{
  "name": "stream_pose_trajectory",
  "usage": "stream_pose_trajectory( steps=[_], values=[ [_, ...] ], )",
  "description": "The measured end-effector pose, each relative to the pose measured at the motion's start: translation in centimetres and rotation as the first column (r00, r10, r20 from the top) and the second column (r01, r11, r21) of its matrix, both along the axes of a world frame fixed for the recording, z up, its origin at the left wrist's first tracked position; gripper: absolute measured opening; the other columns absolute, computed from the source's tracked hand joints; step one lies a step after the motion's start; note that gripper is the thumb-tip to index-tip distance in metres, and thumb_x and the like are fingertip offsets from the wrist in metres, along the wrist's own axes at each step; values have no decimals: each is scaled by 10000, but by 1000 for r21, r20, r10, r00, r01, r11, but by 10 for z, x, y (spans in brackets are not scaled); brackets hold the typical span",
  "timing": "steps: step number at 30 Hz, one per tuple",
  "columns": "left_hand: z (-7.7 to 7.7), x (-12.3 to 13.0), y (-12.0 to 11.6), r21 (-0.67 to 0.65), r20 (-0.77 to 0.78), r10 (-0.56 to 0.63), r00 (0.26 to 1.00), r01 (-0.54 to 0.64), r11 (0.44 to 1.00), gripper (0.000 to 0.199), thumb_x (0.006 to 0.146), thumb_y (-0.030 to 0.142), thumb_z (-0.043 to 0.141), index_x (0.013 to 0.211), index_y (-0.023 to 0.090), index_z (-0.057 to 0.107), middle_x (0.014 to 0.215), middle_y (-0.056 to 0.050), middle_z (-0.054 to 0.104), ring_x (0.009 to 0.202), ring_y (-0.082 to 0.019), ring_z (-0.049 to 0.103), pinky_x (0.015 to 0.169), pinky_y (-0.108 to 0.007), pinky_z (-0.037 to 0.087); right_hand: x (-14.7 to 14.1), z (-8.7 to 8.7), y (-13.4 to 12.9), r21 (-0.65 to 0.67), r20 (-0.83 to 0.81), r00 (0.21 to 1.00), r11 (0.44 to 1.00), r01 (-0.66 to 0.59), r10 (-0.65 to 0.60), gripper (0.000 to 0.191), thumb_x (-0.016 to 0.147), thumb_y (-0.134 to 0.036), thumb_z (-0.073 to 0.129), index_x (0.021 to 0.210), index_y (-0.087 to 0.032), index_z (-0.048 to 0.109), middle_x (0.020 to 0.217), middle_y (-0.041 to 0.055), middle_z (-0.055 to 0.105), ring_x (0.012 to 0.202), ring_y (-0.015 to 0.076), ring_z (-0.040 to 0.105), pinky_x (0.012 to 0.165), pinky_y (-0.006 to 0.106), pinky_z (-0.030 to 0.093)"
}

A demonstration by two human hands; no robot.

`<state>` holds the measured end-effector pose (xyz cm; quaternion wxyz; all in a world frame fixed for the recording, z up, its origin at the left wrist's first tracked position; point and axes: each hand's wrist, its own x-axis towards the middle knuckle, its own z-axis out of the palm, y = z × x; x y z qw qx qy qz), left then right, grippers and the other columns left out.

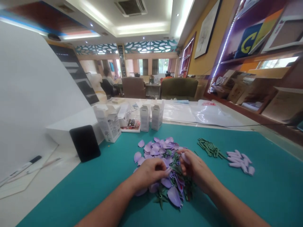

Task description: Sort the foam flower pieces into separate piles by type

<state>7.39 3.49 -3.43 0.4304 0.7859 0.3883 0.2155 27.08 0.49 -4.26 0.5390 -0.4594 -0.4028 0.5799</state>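
Observation:
A heap of purple artificial petals (174, 196), mixed with green leaf pieces (161, 199), lies on the teal mat (99, 192) before me. My left hand (150, 173) is over the heap, thumb and fingers pinched on a light purple petal (168, 171). To its right, my right hand (195, 168) has its fingers curled, with a pale lilac piece (185, 158) at the thumb; its exact shape is partly hidden. The two hands are a little apart. Further right lie a pile of green stem pieces (209, 147) and a group of pale lilac bud-like pieces (241, 161).
White cartons (111, 126) and a small tray (131, 125) of packets stand at the mat's back edge. A black tablet-like panel (85, 143) leans at left, near a marker (35, 159). Clear plastic sheeting (201, 113) covers the far table. A person (107, 80) sits in the background.

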Motion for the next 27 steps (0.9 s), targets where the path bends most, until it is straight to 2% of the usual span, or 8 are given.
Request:
stream_pose_trajectory(
  steps=[3, 8, 16, 19, 21, 24, 27],
  values=[
    [-2, -1, 4, -100, 75, 50, 996, -43, 994, 162, 714, 322, 616, 693, 171, 560, 615, 32, 528, 572, -107, 461, 516, -210, 347, -2, -3, 0, -11, -14, 1000, 1000, -3, 2, 253, 812, -473, 551, 890, -235, 583, 661, -37, 471, 473, 97, 422, 416, 221, 346],
    [-3, -2, 7, -233, 173, 116, 978, -74, 970, 247, 683, 385, 642, 684, 170, 520, 582, 45, 494, 523, -88, 420, 495, -209, 318, -5, -4, -1, -32, -41, 998, 999, -42, 40, 261, 818, -466, 568, 906, -221, 571, 664, -25, 525, 460, 95, 449, 401, 210, 361],
    [2, -4, 8, -287, 251, 205, 946, -129, 949, 342, 707, 487, 645, 724, 164, 534, 695, 18, 561, 573, -86, 441, 521, -205, 335, -18, 5, -10, -126, -133, 987, 987, -104, 87, 257, 801, -359, 620, 994, -198, 566, 722, -4, 596, 491, 81, 542, 432, 184, 459],
    [2, -1, 5, -249, 265, 183, 947, -116, 962, 330, 708, 477, 653, 739, 166, 545, 710, 15, 567, 627, -107, 484, 556, -215, 368, -24, 7, -14, -140, -179, 976, 979, -147, 121, 261, 816, -395, 612, 983, -199, 567, 786, 11, 600, 536, 91, 578, 440, 195, 496],
    [1, 2, 3, -172, 259, 152, 954, -109, 979, 290, 722, 443, 645, 748, 169, 554, 731, 4, 591, 678, -130, 523, 600, -234, 398, -27, 6, -16, -140, -203, 968, 974, -178, 148, 280, 823, -436, 601, 972, -202, 562, 814, 13, 596, 554, 96, 592, 436, 200, 508],
    [1, 5, -2, 56, 166, 115, 979, -125, 991, 199, 770, 378, 598, 750, 181, 577, 746, -11, 619, 723, -156, 549, 642, -262, 419, -29, 3, -16, -147, -235, 954, 964, -223, 185, 326, 823, -496, 585, 958, -201, 550, 805, 8, 592, 561, 102, 606, 419, 197, 508],
    [4, 7, -7, 272, 66, 64, 996, -80, 959, 123, 787, 306, 575, 735, 196, 590, 766, -15, 626, 761, -167, 557, 685, -278, 426, -30, -1, -15, -141, -261, 936, 950, -278, 236, 359, 821, -529, 574, 953, -197, 542, 759, 10, 604, 568, 105, 613, 417, 184, 500]
  ],
)
